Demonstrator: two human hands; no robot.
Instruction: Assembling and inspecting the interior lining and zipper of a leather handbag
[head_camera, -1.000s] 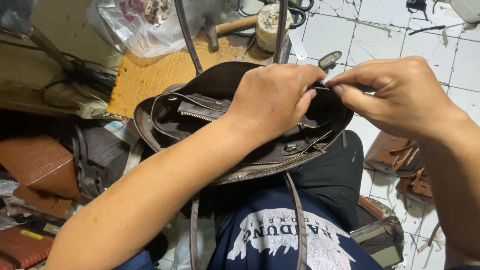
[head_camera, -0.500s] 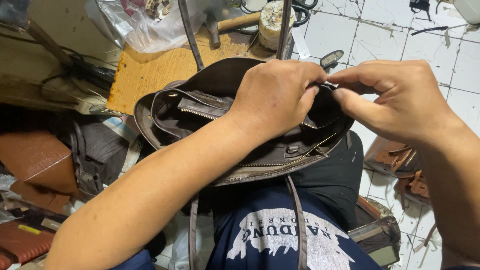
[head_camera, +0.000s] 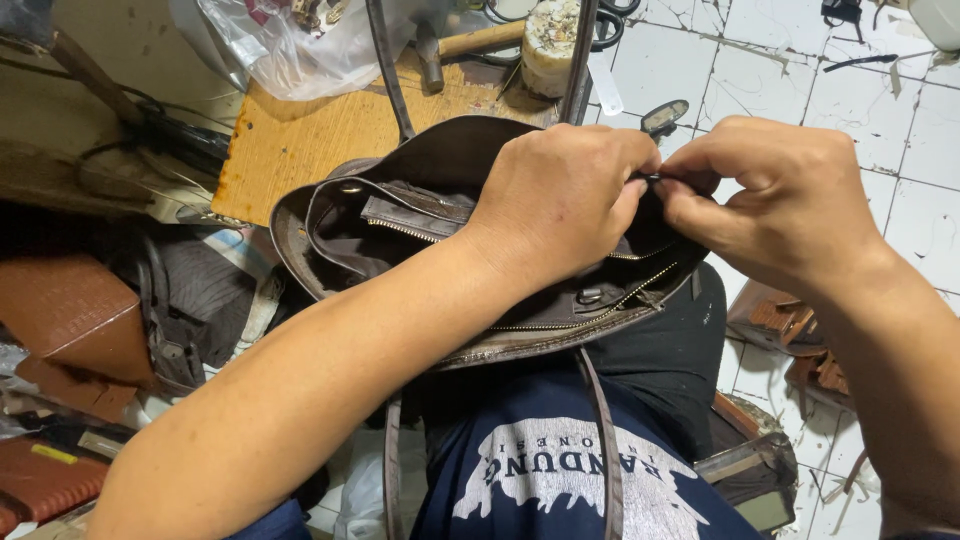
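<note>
Both hands meet at the right end of a dark brown leather bag (head_camera: 440, 170) on the person's lap. The left hand (head_camera: 560, 200) grips its rim; the right hand (head_camera: 770, 195) pinches a small zipper pull (head_camera: 648, 178). The zipper (head_camera: 590, 315) runs leftward. A wooden board (head_camera: 320, 130) lies beyond.

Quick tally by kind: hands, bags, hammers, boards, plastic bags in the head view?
Hands: 2, left hand and right hand, both pinching the rim of the dark brown bag
Leather bags: 1 in hand
Hammers: 1, hammer on the board
Wooden boards: 1, wooden board
Clear plastic bags: 1, plastic bag
Total: 6
</note>
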